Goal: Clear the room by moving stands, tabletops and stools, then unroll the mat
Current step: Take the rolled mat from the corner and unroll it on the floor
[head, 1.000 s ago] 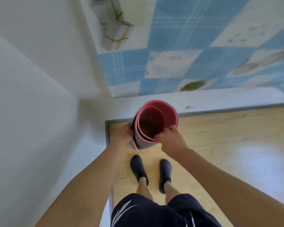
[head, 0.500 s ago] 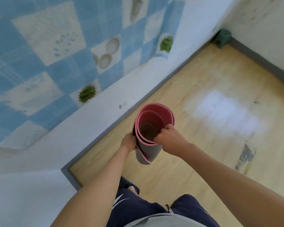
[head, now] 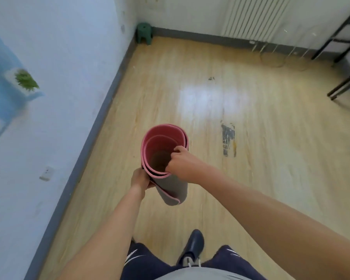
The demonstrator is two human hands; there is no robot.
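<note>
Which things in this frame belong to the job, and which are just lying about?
Job: rolled mat, held by left hand and right hand; green stool in the corner; black stand.
Just there: radiator, wall socket, floor scuff.

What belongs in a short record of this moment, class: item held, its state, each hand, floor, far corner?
item held: mat
state: rolled, upright
left hand: grips the roll's outer side
right hand: fingers curl over the top rim
floor: wood, one scuffed patch
far corner: green stool
</note>
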